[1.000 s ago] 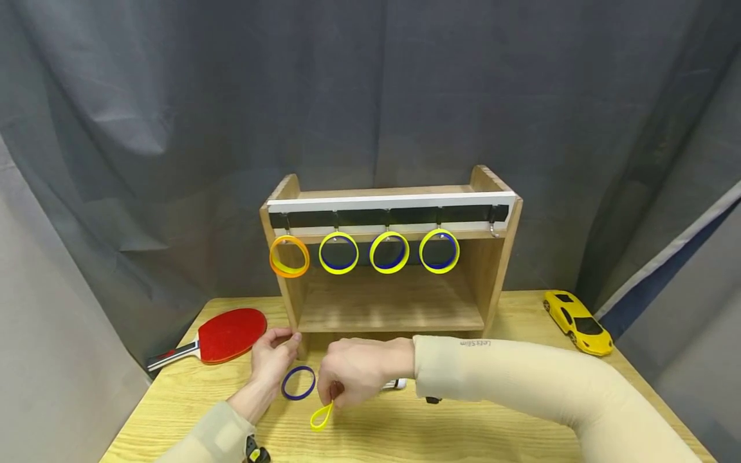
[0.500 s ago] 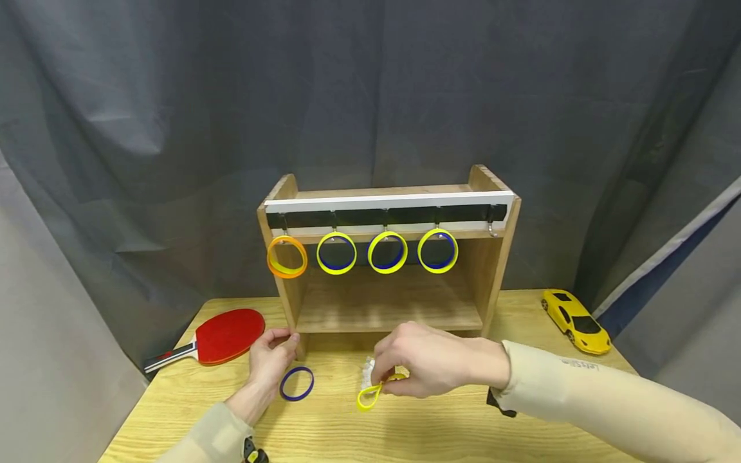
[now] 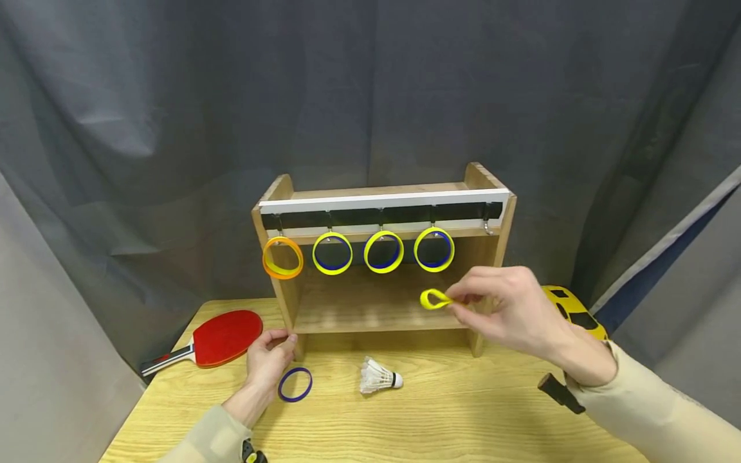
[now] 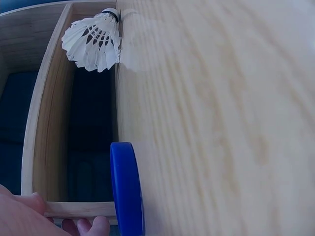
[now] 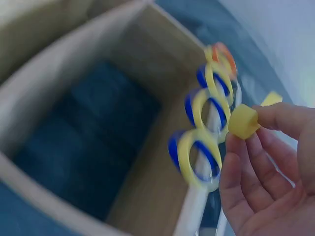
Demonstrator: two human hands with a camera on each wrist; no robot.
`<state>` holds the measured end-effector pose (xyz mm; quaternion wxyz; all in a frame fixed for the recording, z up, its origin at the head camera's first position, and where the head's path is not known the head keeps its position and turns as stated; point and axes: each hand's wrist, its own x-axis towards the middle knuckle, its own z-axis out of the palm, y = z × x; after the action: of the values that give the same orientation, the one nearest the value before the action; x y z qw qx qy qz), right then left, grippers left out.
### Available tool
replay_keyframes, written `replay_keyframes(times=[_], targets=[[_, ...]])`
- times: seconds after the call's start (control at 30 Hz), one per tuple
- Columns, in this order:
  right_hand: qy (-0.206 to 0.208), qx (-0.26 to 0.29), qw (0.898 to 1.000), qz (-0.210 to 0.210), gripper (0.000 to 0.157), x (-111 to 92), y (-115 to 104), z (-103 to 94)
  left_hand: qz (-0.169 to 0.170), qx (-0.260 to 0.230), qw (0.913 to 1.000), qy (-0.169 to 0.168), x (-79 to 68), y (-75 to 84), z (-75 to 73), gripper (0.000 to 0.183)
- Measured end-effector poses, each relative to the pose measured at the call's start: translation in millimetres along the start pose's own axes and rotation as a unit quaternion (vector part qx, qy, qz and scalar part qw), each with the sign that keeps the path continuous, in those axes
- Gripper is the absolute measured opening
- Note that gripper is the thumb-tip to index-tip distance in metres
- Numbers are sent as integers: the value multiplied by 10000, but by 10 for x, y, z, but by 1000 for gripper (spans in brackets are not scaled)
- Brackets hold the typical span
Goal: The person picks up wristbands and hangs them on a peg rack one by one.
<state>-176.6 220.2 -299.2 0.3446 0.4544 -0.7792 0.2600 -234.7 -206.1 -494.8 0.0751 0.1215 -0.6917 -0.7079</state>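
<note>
My right hand [image 3: 512, 312] pinches a yellow wristband [image 5: 243, 121] between thumb and fingers, squeezed into a small loop. It is raised in front of the right side of a wooden shelf [image 3: 370, 312]. My left hand [image 3: 267, 363] grips the shelf's lower left side panel, thumb and fingers on either side. Along the shelf's top rail hang an orange-and-yellow wristband pair [image 3: 268, 257] and several yellow-and-blue pairs [image 3: 399, 257] on hooks. The rightmost hook [image 3: 488, 228] carries no band. A blue wristband [image 4: 126, 189] stands on the table by my left hand.
A white shuttlecock [image 3: 376, 376] lies on the table [image 3: 347, 431] in front of the shelf. At left rests a red table tennis paddle [image 3: 228, 339]. A yellow toy car [image 3: 570, 308], partly hidden by my right hand, is at right. Grey curtain [image 3: 370, 96] hangs behind.
My right hand has moved right and up from low in front of the shelf, carrying the yellow wristband, which uncovers the shuttlecock. My left hand stays on the side panel.
</note>
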Motion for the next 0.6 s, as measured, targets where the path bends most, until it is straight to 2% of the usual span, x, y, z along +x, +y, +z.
replay_keyframes(times=[0.13, 0.27, 0.4, 0.6], targets=[[846, -571, 9936, 494, 25, -2, 96, -233, 27, -42, 10000, 1, -3, 2, 4, 26], [1490, -1109, 9777, 979, 14, -31, 199, -365, 82, -70, 9999, -10, -7, 2, 7, 25], [1803, -1418, 9627, 1432, 9, -74, 319, -390, 123, -57, 9999, -9, -14, 6, 7, 25], [2040, -1490, 9531, 1669, 8, -143, 517, -286, 101, -81, 9999, 26, -12, 5, 9, 23]])
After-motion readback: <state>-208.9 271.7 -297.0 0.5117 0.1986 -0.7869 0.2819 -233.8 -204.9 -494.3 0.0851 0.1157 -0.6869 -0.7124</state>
